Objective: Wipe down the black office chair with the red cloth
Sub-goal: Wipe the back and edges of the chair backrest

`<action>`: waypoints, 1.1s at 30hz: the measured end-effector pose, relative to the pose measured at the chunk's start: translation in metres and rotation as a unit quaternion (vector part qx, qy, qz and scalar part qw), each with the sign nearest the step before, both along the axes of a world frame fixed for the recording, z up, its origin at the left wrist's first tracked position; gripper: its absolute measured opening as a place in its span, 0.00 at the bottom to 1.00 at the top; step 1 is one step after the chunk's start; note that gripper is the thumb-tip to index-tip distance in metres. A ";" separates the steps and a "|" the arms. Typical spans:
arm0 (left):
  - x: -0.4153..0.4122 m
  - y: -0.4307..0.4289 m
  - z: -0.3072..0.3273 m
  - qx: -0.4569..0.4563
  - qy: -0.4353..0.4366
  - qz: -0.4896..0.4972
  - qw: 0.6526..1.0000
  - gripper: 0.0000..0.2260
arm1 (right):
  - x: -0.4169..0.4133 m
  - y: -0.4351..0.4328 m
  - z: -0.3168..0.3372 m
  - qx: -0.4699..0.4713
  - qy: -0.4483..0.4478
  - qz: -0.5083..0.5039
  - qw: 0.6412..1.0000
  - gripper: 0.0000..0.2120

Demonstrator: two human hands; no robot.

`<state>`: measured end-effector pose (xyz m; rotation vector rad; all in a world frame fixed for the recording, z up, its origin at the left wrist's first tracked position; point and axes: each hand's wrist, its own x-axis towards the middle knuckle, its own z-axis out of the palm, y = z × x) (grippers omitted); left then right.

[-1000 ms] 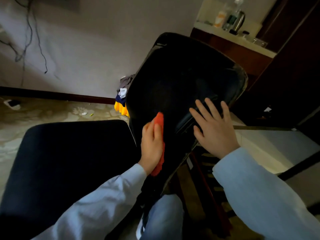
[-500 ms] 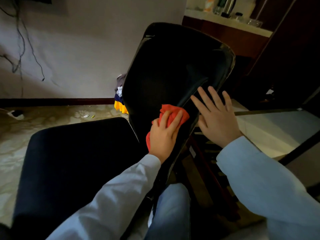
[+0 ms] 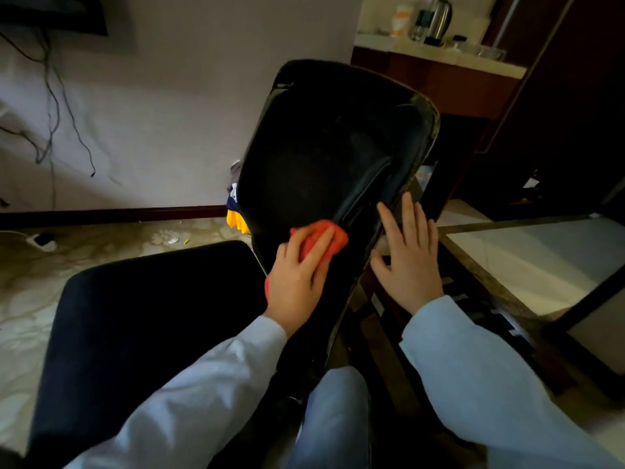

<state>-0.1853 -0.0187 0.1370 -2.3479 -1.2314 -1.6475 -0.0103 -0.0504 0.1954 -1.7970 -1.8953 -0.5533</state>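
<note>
The chair (image 3: 338,140) leaned our way, likely so its backrest faced us for wiping, and our right hand (image 3: 411,265) lay flat and open against its edge, seemingly to steady it. Our left hand (image 3: 297,275), fingers straight, pressed the cloth (image 3: 326,236) to the lower backrest. Most of the cloth hid under our palm, and darkness swallowed the chair's base.

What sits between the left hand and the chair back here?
The red cloth: the left hand presses it against the chair back with its fingers laid over it. The head view shows this.
</note>
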 end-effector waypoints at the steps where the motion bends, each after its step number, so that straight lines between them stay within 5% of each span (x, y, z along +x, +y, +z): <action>1: 0.007 0.002 0.017 0.020 -0.007 -0.003 1.000 0.19 | -0.003 0.001 -0.002 -0.004 0.011 0.010 1.000 0.36; 6: 0.045 0.025 0.052 0.059 0.060 0.013 0.996 0.19 | -0.002 0.006 -0.005 0.014 0.067 0.044 0.997 0.37; 16: 0.044 0.017 -0.023 0.058 0.148 0.122 0.980 0.20 | 0.002 0.005 -0.006 0.033 0.125 0.112 0.985 0.40; 25: 0.015 0.001 -0.110 0.016 0.299 0.119 0.947 0.33 | -0.010 -0.002 -0.021 -0.123 0.391 0.134 0.902 0.43; 33: 0.009 0.000 -0.073 0.042 0.151 0.091 0.983 0.23 | -0.013 0.005 -0.023 -0.178 0.500 0.142 0.835 0.42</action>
